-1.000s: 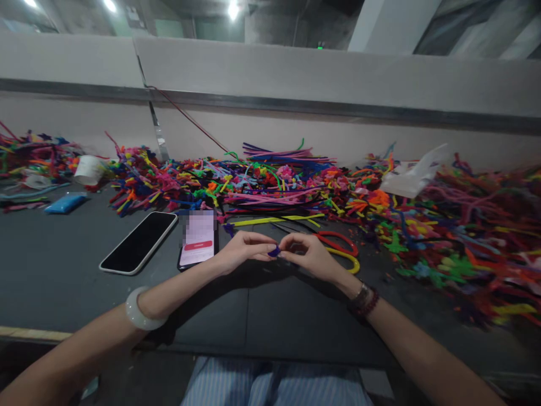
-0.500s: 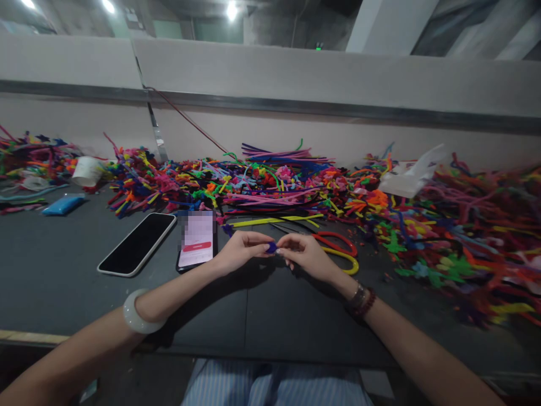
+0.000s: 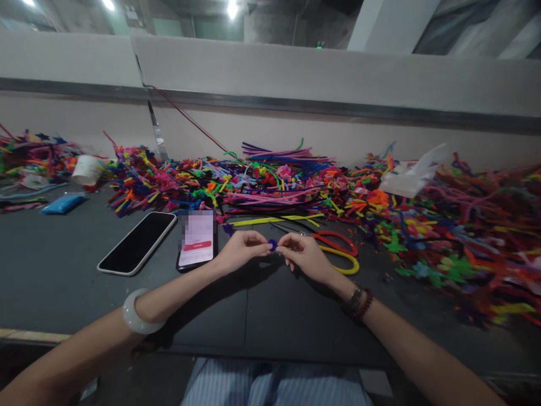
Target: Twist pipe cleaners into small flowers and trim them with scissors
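Observation:
A small curled piece of purple pipe cleaner (image 3: 273, 245) is pinched between my two hands above the dark table (image 3: 211, 316). My left hand (image 3: 244, 250) grips its left side with thumb and fingertips. On the other side, my right hand (image 3: 305, 256) holds it with closed fingertips. Fingers cover part of the piece, so its full shape cannot be made out. Just beyond my right hand lie scissors with one red handle (image 3: 344, 242) and one yellow handle (image 3: 349, 265). Yellow pipe cleaners (image 3: 270, 220) rest behind my hands.
Two phones, one dark-screened (image 3: 137, 243) and one lit (image 3: 196, 242), lie left of my hands. A long heap of coloured pipe cleaners (image 3: 169, 180) runs along the wall. A white cup (image 3: 87, 170), a blue packet (image 3: 63, 204) and a white plastic piece (image 3: 406, 179) are nearby.
The purple piece has turned slightly between my fingertips and now looks more like a ring. Both hands stay in almost the same place.

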`<action>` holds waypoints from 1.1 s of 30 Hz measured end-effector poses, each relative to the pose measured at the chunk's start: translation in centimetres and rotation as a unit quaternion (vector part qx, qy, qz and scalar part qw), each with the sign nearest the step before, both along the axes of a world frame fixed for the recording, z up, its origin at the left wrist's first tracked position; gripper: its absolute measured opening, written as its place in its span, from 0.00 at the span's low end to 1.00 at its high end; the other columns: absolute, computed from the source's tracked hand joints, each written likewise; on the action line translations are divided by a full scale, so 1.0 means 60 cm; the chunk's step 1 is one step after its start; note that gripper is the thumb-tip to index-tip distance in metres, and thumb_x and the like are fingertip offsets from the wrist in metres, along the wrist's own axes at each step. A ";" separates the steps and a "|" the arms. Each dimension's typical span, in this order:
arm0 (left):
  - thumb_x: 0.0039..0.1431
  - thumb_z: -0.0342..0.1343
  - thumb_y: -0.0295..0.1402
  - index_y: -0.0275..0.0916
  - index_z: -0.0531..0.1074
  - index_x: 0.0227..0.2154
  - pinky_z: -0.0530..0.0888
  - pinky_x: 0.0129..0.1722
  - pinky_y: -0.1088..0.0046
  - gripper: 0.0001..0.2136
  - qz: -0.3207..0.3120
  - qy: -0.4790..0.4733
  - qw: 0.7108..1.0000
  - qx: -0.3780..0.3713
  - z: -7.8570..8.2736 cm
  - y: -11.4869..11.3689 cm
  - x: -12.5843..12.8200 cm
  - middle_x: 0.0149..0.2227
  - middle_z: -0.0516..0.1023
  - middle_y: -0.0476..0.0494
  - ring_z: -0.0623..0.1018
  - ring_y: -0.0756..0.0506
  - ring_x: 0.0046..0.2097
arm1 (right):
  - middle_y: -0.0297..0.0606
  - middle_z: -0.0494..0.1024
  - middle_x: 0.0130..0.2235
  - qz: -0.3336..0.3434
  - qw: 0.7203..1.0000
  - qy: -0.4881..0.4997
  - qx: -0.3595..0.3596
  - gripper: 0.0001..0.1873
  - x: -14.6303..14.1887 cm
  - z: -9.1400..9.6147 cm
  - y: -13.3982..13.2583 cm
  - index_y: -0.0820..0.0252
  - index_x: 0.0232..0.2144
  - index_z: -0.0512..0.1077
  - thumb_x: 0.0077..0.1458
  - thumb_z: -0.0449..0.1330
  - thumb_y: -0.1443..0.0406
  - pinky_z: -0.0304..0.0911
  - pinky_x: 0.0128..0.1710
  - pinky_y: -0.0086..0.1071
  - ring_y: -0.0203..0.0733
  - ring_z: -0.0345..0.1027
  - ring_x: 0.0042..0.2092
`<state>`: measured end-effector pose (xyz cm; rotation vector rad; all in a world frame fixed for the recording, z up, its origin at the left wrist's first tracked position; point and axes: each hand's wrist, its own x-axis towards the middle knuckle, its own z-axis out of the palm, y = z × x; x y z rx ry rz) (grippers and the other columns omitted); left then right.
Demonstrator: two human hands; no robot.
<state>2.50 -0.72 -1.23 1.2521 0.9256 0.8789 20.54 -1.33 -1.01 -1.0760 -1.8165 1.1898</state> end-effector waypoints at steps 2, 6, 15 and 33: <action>0.41 0.61 0.37 0.31 0.71 0.26 0.71 0.39 0.71 0.13 -0.007 -0.002 1.000 -0.003 -0.004 0.002 -0.001 0.26 0.76 0.45 0.75 0.49 0.32 | 0.28 0.65 0.19 0.001 1.000 0.005 -0.001 0.08 -0.001 -0.001 0.001 0.62 0.28 0.66 0.49 0.56 0.62 0.59 0.16 0.22 0.28 0.60 0.19; 0.42 0.60 0.36 0.31 0.72 0.29 0.70 0.39 0.71 0.13 -0.014 0.009 0.999 0.027 -0.008 0.004 -0.003 0.29 0.76 0.43 0.75 0.48 0.33 | 0.29 0.66 0.20 0.018 0.998 0.029 -0.047 0.10 -0.002 -0.001 0.004 0.62 0.28 0.66 0.47 0.57 0.60 0.60 0.17 0.23 0.29 0.61 0.19; 0.48 0.55 0.35 0.32 0.74 0.30 0.69 0.41 0.71 0.11 -0.030 0.098 0.980 0.169 0.009 -0.006 -0.005 0.36 0.76 0.40 0.74 0.46 0.39 | 0.32 0.68 0.21 0.064 0.973 0.067 -0.211 0.17 0.002 0.005 0.008 0.66 0.24 0.69 0.49 0.55 0.56 0.51 0.15 0.20 0.25 0.56 0.18; 0.47 0.56 0.34 0.32 0.73 0.28 0.70 0.38 0.72 0.09 0.014 0.107 0.980 0.165 0.015 -0.010 -0.003 0.32 0.76 0.40 0.75 0.47 0.35 | 0.28 0.63 0.19 0.034 0.990 0.043 -0.131 0.13 0.003 0.018 0.007 0.64 0.24 0.68 0.44 0.59 0.58 0.44 0.20 0.25 0.27 0.50 0.20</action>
